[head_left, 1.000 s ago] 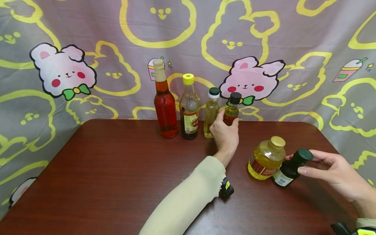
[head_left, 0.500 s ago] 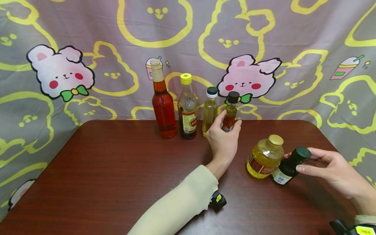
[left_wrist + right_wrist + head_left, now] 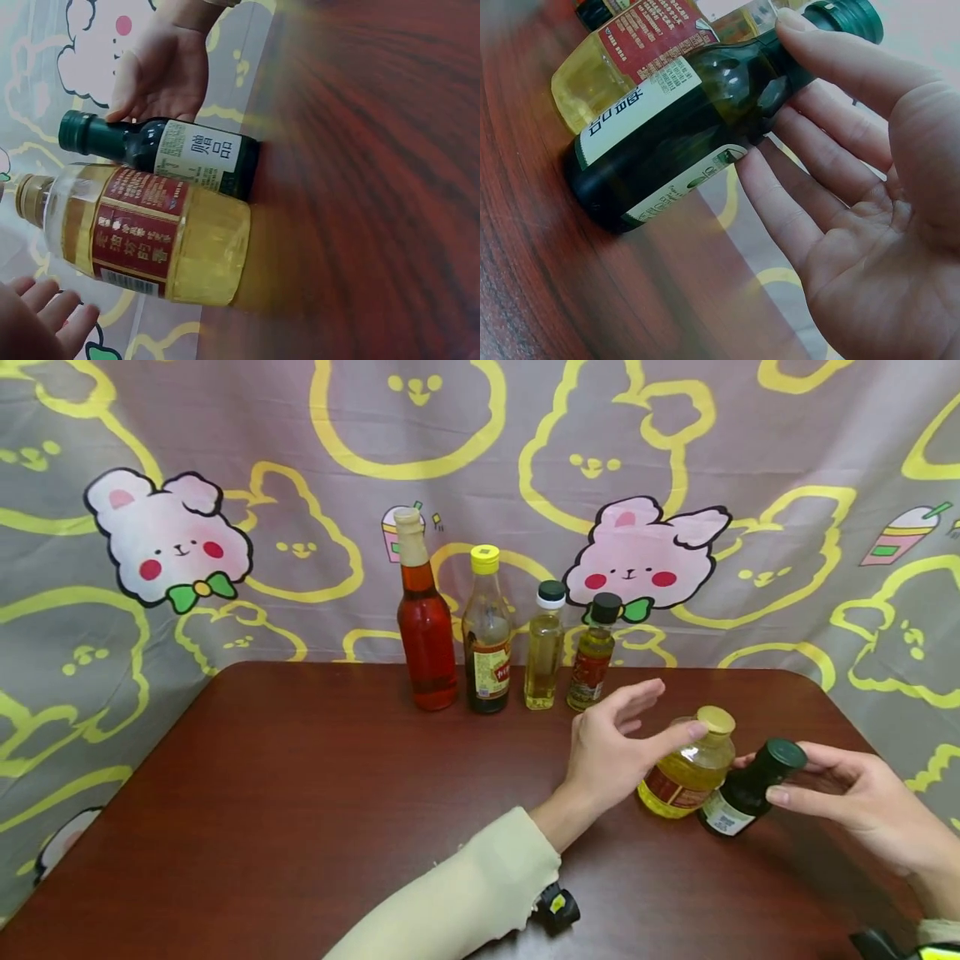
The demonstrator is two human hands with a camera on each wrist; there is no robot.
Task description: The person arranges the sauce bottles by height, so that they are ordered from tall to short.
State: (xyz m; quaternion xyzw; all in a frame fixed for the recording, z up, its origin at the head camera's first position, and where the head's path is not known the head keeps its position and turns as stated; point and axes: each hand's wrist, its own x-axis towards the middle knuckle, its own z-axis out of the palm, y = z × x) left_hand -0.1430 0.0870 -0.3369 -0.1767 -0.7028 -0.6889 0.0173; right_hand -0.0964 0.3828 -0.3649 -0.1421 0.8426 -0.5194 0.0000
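Observation:
My left hand [image 3: 611, 756] reaches over the table with fingers extended, beside the squat bottle of yellow cooking oil [image 3: 675, 789] with a gold cap. Its thumb crosses in front of that cap in the head view; in the left wrist view, the fingers [image 3: 56, 307] are apart from the bottle. At the right, my right hand [image 3: 862, 806] holds a dark green glass bottle [image 3: 656, 142] by the neck, thumb on one side and fingers on the other. This bottle stands close against the oil bottle, its green cap [image 3: 785, 753] uncovered.
Along the back edge stand a tall red bottle [image 3: 427, 643], a dark sauce bottle [image 3: 487, 672] with a yellow cap, a slim oil bottle [image 3: 543, 656] and a small black-capped bottle [image 3: 590, 672]. A patterned cloth [image 3: 285, 427] hangs behind the brown table [image 3: 300, 827].
My left hand has let go of the small black-capped bottle at the back and moved right and nearer, to the yellow oil bottle. My right hand keeps its hold on the dark green bottle.

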